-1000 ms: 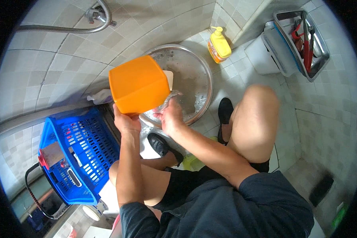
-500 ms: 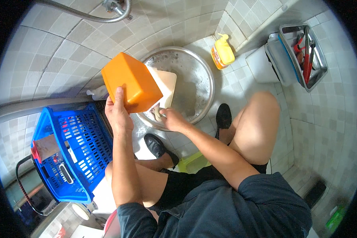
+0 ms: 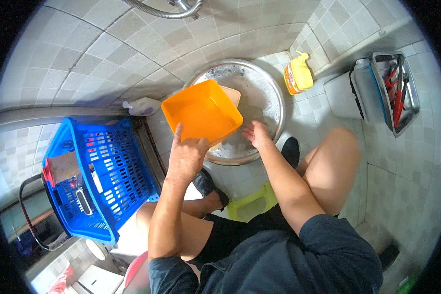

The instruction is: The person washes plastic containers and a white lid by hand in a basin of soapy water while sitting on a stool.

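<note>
My left hand point(image 3: 187, 156) grips the near edge of an orange rectangular plastic container point(image 3: 201, 111), with the index finger stretched along its side. The container is tilted so that its inside faces up towards me. Beneath it stands a wide round metal basin point(image 3: 279, 105) with cloudy water in it. Part of a cream-coloured flat-sided piece point(image 3: 233, 95) shows behind the container, lying in the basin. Just right of the container, my right hand point(image 3: 257, 134) is over the basin with its fingers apart and nothing visible in them.
A yellow pump bottle point(image 3: 299, 76) stands right of the basin, a white bottle point(image 3: 143, 106) left of it. A blue basket point(image 3: 125, 183) is at my left. A metal tray point(image 3: 402, 125) holds red-handled tools at far right. A green stool point(image 3: 252, 203) is under me.
The orange container has turned from showing its outside to showing its inside. My right hand has let go of a pale cloth-like thing and opened. The whole view has shifted slightly.
</note>
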`<state>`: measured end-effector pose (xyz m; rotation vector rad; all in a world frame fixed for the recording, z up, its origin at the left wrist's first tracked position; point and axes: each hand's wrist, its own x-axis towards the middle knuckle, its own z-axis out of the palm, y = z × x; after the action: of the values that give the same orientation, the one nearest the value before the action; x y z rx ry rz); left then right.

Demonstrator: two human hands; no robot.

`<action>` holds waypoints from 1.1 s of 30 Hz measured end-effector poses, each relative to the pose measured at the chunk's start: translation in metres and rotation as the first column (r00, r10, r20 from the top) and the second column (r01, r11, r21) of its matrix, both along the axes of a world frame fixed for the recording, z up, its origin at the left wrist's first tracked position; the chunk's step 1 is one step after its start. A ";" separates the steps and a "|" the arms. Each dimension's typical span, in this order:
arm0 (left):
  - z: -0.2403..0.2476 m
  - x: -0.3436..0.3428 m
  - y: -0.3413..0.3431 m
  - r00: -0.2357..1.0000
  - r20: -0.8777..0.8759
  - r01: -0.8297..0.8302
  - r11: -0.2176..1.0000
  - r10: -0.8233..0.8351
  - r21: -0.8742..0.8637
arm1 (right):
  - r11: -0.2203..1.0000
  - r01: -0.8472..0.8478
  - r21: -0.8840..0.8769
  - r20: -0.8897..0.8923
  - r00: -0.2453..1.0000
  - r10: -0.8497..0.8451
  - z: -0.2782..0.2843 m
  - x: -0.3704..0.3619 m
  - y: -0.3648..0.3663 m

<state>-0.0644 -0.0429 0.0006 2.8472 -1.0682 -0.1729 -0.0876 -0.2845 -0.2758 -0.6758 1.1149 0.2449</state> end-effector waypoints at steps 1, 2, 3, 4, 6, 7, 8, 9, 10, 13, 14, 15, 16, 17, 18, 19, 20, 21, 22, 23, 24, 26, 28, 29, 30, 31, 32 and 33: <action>0.001 -0.002 0.001 0.999 0.033 0.013 0.998 -0.015 0.055 | 1.000 0.014 -0.016 -0.004 1.000 -0.014 -0.002 -0.001 0.001; -0.001 -0.003 0.003 0.999 0.052 -0.003 0.996 -0.002 0.089 | 0.996 0.034 -0.083 -0.049 0.998 -0.038 -0.001 0.000 0.002; -0.003 -0.003 0.004 0.998 0.057 -0.003 0.996 -0.001 0.085 | 0.996 0.035 -0.086 -0.044 0.998 -0.039 0.001 0.000 -0.003; -0.005 -0.001 0.004 0.997 0.071 -0.040 0.995 0.033 0.096 | 0.993 0.116 0.035 0.013 0.993 -0.116 0.003 -0.002 -0.011; -0.013 -0.002 0.013 0.992 0.089 -0.097 0.989 0.087 0.109 | 0.937 0.176 0.303 0.167 0.958 -0.234 0.021 -0.003 -0.013; -0.016 -0.002 0.021 0.991 0.087 -0.110 0.982 0.098 0.152 | 0.938 0.159 0.309 0.170 0.961 -0.219 0.036 0.003 -0.008; -0.018 0.003 0.016 0.992 0.089 -0.107 0.979 0.093 0.171 | 0.921 0.060 0.385 0.323 0.926 -0.195 0.047 0.009 -0.021; -0.018 0.006 0.012 0.991 0.093 -0.110 0.981 0.096 0.158 | 0.893 -0.055 0.446 0.463 0.868 -0.178 0.059 0.013 -0.030; -0.018 0.000 0.025 0.987 0.046 -0.160 0.965 0.153 0.209 | 0.942 -0.128 0.312 0.483 0.875 -0.041 0.095 0.020 -0.001; -0.016 -0.004 0.028 0.981 0.024 -0.191 0.959 0.190 0.208 | 0.873 -0.451 -0.184 0.537 0.698 0.474 0.209 0.030 0.035; -0.015 -0.002 0.022 0.985 0.048 -0.172 0.969 0.166 0.178 | 0.765 -0.492 -0.415 0.556 0.528 0.642 0.226 0.029 0.036; -0.016 0.000 0.018 0.985 0.059 -0.173 0.972 0.165 0.159 | 0.614 -0.481 -0.626 0.511 0.341 0.789 0.238 0.028 0.038; -0.019 0.001 0.016 0.989 0.044 -0.148 0.979 0.143 0.137 | 0.588 -0.476 -0.654 0.523 0.278 0.806 0.229 0.029 0.040; -0.018 0.002 0.013 0.991 0.031 -0.129 0.985 0.127 0.115 | 0.575 -0.471 -0.669 0.514 0.266 0.816 0.237 0.031 0.037; -0.018 0.001 0.011 0.990 0.042 -0.138 0.986 0.135 0.097 | 0.463 -0.405 -0.788 0.352 0.319 0.880 0.246 0.033 0.035; -0.017 0.000 0.009 0.992 0.045 -0.119 0.992 0.117 0.047 | 0.326 -0.344 -0.881 0.186 0.382 0.905 0.255 0.035 0.034; -0.013 -0.001 0.008 0.993 0.051 -0.104 0.995 0.103 0.004 | 0.164 -0.179 -0.970 0.075 0.423 0.903 0.261 0.035 0.029; -0.009 -0.003 0.010 0.991 0.063 -0.118 0.993 0.118 -0.006 | 0.141 -0.259 -0.956 -0.004 0.490 0.872 0.280 0.035 0.025; -0.004 -0.004 0.012 0.992 0.059 -0.105 0.993 0.108 -0.058 | 0.092 -0.225 -0.970 -0.040 0.518 0.854 0.274 0.037 0.019; 0.000 -0.003 0.009 0.994 0.059 -0.082 0.989 0.090 -0.126 | 0.028 -0.186 -0.982 -0.082 0.555 0.828 0.272 0.040 0.007; 0.002 -0.004 0.009 0.992 0.067 -0.094 0.985 0.105 -0.148 | -0.023 -0.278 -0.960 -0.175 0.537 0.825 0.286 0.039 -0.002; 0.007 -0.007 0.003 0.988 -0.017 -0.153 0.939 0.155 -0.308 | 0.222 -0.403 -0.888 -0.022 0.520 0.854 0.286 0.041 -0.019; 0.017 -0.010 -0.004 0.987 -0.034 -0.157 0.920 0.155 -0.360 | 0.407 -0.582 -0.704 -0.005 0.577 0.816 0.291 0.043 -0.035; 0.021 -0.013 -0.002 0.987 -0.055 -0.163 0.912 0.153 -0.377 | 0.368 -0.654 -0.662 -0.143 0.591 0.794 0.309 0.040 -0.032; 0.012 -0.012 0.001 0.996 0.001 -0.075 0.847 0.089 -0.527 | 0.492 -0.673 -0.552 -0.003 0.592 0.806 0.312 0.041 -0.039; 0.009 -0.014 0.001 0.995 0.008 -0.083 0.838 0.103 -0.539 | 0.592 -0.690 -0.417 0.135 0.597 0.791 0.317 0.041 -0.044; 0.011 -0.016 -0.001 0.997 0.028 -0.041 0.785 0.075 -0.618 | 0.623 -0.697 -0.354 0.225 0.583 0.780 0.322 0.038 -0.047; 0.012 -0.018 0.000 0.997 0.053 0.001 0.724 0.049 -0.689 | 0.612 -0.703 -0.363 0.223 0.572 0.789 0.326 0.036 -0.046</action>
<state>-0.0826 -0.0426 0.0127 2.1836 -0.8577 0.2794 -0.0513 -0.3309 0.0502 -1.3556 0.4234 0.7031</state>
